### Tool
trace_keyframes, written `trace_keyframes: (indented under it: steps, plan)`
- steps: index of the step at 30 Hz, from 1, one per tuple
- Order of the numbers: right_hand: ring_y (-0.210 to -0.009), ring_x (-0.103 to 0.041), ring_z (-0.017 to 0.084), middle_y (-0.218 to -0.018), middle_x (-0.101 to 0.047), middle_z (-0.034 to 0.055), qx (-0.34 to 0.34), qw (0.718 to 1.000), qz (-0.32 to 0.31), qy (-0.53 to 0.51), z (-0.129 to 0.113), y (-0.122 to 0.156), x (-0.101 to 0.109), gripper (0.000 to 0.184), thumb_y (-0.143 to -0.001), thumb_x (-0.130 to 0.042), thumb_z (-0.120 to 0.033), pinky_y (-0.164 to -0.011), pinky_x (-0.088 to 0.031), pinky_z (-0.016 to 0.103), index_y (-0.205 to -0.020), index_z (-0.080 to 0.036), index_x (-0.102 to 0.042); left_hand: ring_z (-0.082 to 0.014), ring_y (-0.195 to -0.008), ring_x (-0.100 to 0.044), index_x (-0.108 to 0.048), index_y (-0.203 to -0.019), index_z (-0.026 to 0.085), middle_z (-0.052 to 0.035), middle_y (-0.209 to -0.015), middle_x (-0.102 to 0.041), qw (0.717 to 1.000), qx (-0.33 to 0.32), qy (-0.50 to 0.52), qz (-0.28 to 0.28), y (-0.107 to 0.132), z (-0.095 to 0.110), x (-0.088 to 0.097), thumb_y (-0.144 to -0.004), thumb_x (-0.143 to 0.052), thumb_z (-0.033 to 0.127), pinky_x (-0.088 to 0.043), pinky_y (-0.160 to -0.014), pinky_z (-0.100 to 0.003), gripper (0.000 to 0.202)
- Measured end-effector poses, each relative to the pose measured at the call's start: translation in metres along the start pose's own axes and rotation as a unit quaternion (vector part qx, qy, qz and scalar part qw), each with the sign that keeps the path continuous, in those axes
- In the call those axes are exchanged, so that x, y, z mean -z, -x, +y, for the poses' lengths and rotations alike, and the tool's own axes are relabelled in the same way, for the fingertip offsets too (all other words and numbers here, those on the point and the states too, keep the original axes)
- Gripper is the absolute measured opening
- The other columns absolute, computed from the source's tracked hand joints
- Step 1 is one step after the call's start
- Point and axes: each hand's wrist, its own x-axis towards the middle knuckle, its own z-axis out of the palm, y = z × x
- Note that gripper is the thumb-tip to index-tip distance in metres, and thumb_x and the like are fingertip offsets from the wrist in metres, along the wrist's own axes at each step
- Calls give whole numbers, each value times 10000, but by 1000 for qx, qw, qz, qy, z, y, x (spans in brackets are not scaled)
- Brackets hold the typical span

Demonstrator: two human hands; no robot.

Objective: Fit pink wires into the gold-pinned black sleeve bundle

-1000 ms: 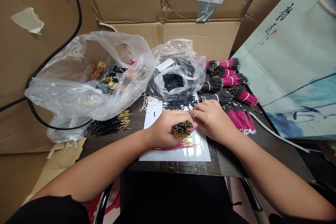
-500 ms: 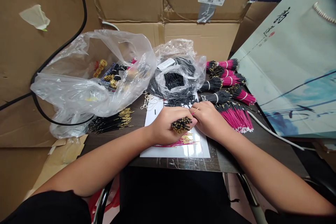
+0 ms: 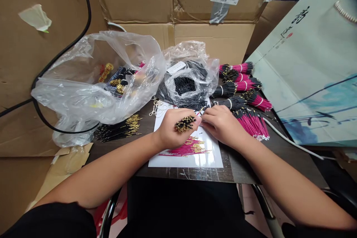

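Observation:
My left hand (image 3: 174, 128) is closed around a bundle of black gold-tipped wires (image 3: 184, 124), their ends pointing toward me. My right hand (image 3: 221, 123) pinches a single pink wire (image 3: 200, 111) right beside the bundle, its tip close to small black sleeves (image 3: 192, 105) on the table. Both hands hover over a white sheet (image 3: 208, 156). Loose pink wires with gold tips (image 3: 187, 148) lie on that sheet below my left hand.
A clear bag of black sleeves (image 3: 186, 81) sits behind the hands, a larger clear bag (image 3: 92, 81) at left. Banded pink-and-black wire bundles (image 3: 240, 85) and loose pink wires (image 3: 252, 123) lie at right. Black gold-tipped wires (image 3: 119, 129) lie at left. Cardboard boxes and a paper bag (image 3: 309, 70) surround the table.
Both hands have shifted up and away from me, toward the black sleeves. The loose pink wires on the sheet, before mostly under my left hand, are now uncovered.

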Motion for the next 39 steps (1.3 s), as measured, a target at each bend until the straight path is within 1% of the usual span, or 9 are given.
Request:
trace_keyframes:
  steps: [6, 11, 14, 16, 18, 23, 29, 34, 39]
  plan:
    - [-820, -470, 200, -833, -585, 72, 16, 1000, 7, -16, -11, -5, -11, 164, -923, -434, -192, -734, -331, 338, -815, -167, -555, -99, -557, -452, -517, -648, 151, -11, -592, -520, 1000, -12, -23, -5, -1, 2, -2, -865, -524, 202, -390, -565, -240, 223]
    - [-809, -501, 179, -833, -590, 61, 30, 996, 34, -71, -9, -2, -2, 95, -899, -448, -161, -731, -409, 316, -857, -171, -533, -103, -583, -463, -532, -713, 153, -19, -635, -534, 995, -78, -50, -30, 2, -1, -3, -863, -521, 202, -394, -574, -231, 158]
    - [-845, -541, 160, -888, -612, 50, 18, 986, 105, -125, -11, 2, 11, 75, -886, -487, -146, -777, -447, 308, -932, -177, -537, -104, -594, -458, -535, -732, 155, -12, -645, -531, 988, -121, -83, -41, 3, -6, -5, -856, -539, 189, -373, -567, -227, 128]
    - [-851, -566, 150, -915, -623, 42, 7, 967, 171, -190, -15, 5, 18, 155, -863, -526, -119, -791, -463, 308, -1000, -183, -559, -107, -603, -461, -535, -740, 157, -9, -647, -533, 985, -133, -98, -48, 4, -9, -5, -859, -545, 192, -365, -568, -230, 125]
    - [-856, -581, 144, -939, -629, 38, 5, 948, 202, -245, -19, 6, 23, 243, -852, -536, -90, -789, -474, 309, -1065, -196, -587, -111, -619, -472, -535, -743, 158, -12, -656, -542, 984, -130, -104, -61, 4, -10, -6, -872, -536, 207, -372, -584, -234, 138]
    - [-882, -597, 147, -961, -649, 34, 8, 938, 194, -287, -22, 7, 25, 320, -854, -538, -72, -792, -485, 319, -1125, -221, -619, -115, -636, -487, -538, -733, 163, -19, -666, -555, 986, -103, -94, -91, 3, -12, -7, -898, -502, 238, -400, -617, -234, 184]
    - [-890, -604, 149, -969, -646, 34, -35, 924, 174, -338, -20, 10, 28, 320, -866, -560, -119, -797, -494, 318, -1161, -229, -613, -116, -658, -513, -575, -766, 158, -29, -700, -577, 984, -92, -100, -112, 2, -13, -6, -912, -496, 258, -415, -632, -236, 194]
    - [-898, -599, 148, -969, -650, 39, 0, 939, 154, -307, -20, 8, 30, 283, -873, -547, -108, -803, -488, 317, -1114, -226, -639, -109, -664, -523, -603, -767, 151, -23, -712, -579, 983, -78, -101, -129, 1, -13, -6, -896, -535, 269, -420, -634, -226, 188]
    - [-865, -598, 142, -915, -648, 35, -13, 946, 136, -294, -17, 7, 29, 168, -881, -553, -145, -783, -482, 308, -1003, -200, -655, -101, -639, -516, -608, -729, 156, -13, -681, -565, 986, -59, -74, -136, 0, -11, -6, -898, -529, 291, -419, -626, -219, 231]
